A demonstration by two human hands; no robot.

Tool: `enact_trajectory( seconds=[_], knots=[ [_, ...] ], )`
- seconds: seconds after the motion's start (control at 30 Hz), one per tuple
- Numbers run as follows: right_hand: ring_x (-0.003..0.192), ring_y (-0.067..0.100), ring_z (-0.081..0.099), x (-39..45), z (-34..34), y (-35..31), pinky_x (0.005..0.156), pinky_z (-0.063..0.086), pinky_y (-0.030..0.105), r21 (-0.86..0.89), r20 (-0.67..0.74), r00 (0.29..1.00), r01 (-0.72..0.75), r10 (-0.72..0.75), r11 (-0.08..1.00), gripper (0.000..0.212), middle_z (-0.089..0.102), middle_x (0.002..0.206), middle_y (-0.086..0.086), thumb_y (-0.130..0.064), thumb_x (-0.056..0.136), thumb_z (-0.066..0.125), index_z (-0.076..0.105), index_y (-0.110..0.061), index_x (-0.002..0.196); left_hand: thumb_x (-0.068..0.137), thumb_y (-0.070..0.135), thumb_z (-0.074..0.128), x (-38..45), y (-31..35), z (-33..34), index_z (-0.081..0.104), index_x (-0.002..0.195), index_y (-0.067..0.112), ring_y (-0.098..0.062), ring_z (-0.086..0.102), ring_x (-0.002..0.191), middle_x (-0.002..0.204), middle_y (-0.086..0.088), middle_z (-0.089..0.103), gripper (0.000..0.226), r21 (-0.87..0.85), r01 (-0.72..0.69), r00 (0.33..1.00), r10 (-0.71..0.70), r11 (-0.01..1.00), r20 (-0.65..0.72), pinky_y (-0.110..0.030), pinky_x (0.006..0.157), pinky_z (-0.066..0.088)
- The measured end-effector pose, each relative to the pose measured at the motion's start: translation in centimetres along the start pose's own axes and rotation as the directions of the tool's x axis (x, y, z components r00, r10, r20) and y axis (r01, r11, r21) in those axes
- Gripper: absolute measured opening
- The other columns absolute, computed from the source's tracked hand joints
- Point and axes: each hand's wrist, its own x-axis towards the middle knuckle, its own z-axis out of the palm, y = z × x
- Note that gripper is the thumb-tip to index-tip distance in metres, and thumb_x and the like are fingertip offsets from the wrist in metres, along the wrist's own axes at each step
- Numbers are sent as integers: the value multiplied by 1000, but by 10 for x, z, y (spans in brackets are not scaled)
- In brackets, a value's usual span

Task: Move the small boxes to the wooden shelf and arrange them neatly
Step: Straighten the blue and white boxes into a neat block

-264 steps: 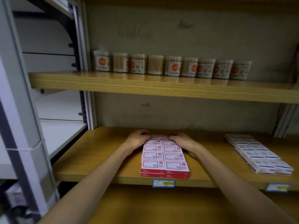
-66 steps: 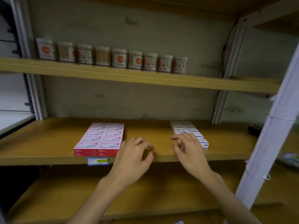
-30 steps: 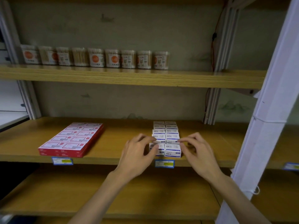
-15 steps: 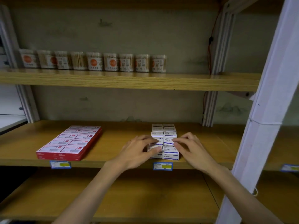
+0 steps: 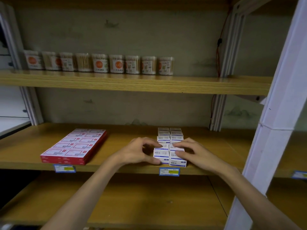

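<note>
Nearest to the camera are two bare forearms, reaching up from the bottom edge over the lowest shelf board (image 5: 132, 196), which is plain wood w/ nothing seen on the visible part. On the front edge of the middle wooden shelf (image 5: 33, 146) there are blue-yellow price tags, one (image 5: 169, 171) directly under the hands and one (image 5: 64, 168) more to the left. The left hand (image 5: 139, 151) has fingers curled: thumb pressed low on the left side of the front white box (image 5: 161, 155), index fingertip on top of the box behind it, so it pinches the left column of the stack. The right hand (image 5: 194, 152) does the same from the other side, thumb and fingers curled and touching the top and right side of the front right box (image 5: 177, 161); both hands are closed on the boxes, not spread. These small white boxes w/ blue print (image 5: 170, 135) stand in 2 columns, touching each other, running from the shelf's front edge toward the back, approx. in the middle of the shelf; the front ones look stacked 2 high, the exact count I cannot tell. To the left, well apart from them, a flat block of red-and-white boxes (image 5: 74, 145) lies in 2 columns, slightly angled to the edge. A white metal upright (image 5: 274, 130) crosses the right side in front. Farther and higher, on the upper shelf (image 5: 132, 83), a row of clear round cotton-swab tubs (image 5: 99, 63) w/ orange labels stands near the grey back wall (image 5: 149, 35).
</note>
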Motion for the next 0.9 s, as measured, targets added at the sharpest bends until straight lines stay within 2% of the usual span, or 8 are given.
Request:
enact_trajectory(
  seconds=[0.17, 0.3, 0.43, 0.5, 0.57, 0.63, 0.73, 0.9],
  knots=[
    [126, -2, 45, -2, -7, 8, 100, 46, 18, 98, 112, 994, -23, 12, 995, 81, 43, 137, -21, -51, 70, 84, 50, -34, 142, 65, 50, 88, -3, -1, 6, 59, 130, 40, 0, 54, 116, 131, 21, 57, 73, -43, 28, 998, -31, 999, -58, -27, 95, 51],
    [124, -2, 46, 0, -6, 9, 94, 44, 13, 89, 60, 998, -25, 19, 996, 76, 46, 135, -20, -42, 71, 87, 52, -35, 139, 67, 48, 88, -6, -2, 11, 61, 128, 39, 0, 53, 116, 130, 22, 57, 67, -50, 21, 997, -25, 999, -73, -28, 98, 51],
    [126, 2, 47, 3, -4, 13, 106, 47, 29, 103, 55, 998, -30, 25, 994, 72, 46, 135, -20, -40, 71, 87, 55, -37, 136, 66, 49, 88, -6, -2, 13, 61, 126, 40, 1, 53, 116, 130, 24, 55, 67, -58, 20, 996, -25, 998, -82, -29, 98, 51],
    [126, 2, 48, 2, -5, 15, 107, 47, 30, 105, 82, 996, -32, 23, 994, 73, 45, 135, -20, -43, 71, 87, 54, -37, 136, 66, 53, 86, -6, -1, 13, 59, 128, 41, 2, 51, 116, 130, 25, 52, 69, -52, 23, 997, -27, 998, -79, -24, 93, 49],
    [124, 4, 49, 2, -6, 13, 103, 49, 28, 144, 71, 997, -41, 31, 989, 67, 45, 133, -19, -48, 74, 82, 56, -36, 135, 71, 64, 77, -7, 1, 13, 58, 128, 42, 3, 50, 115, 129, 26, 50, 65, -103, 29, 995, -39, 994, -95, -22, 91, 47],
    [117, 4, 51, 4, -8, 10, 90, 48, 20, 160, -58, 997, -49, 59, 986, 49, 48, 125, -15, -46, 86, 70, 59, -33, 132, 82, 73, 53, -4, 5, 13, 59, 126, 43, 1, 47, 116, 126, 22, 50, 54, -161, 30, 985, -57, 987, -166, -25, 97, 43],
    [108, 5, 48, 16, -8, 10, 81, 37, 16, -15, -240, 963, -128, 121, 992, 36, 49, 117, -8, -39, 101, 51, 56, -31, 136, 92, 73, 23, 11, 6, 13, 54, 135, 42, -10, 38, 127, 136, 12, 50, 61, 12, 134, 966, -128, 991, -225, -37, 107, 31],
    [117, 14, 47, 30, -2, 12, 96, 39, 32, -156, -132, 973, -208, 189, 966, 43, 50, 113, -5, -46, 104, 38, 46, -36, 145, 92, 76, 5, 33, 10, 18, 38, 146, 50, -23, 14, 149, 158, 4, 34, 68, 214, 271, 963, -263, 939, -66, -56, 117, 7]
  ],
)
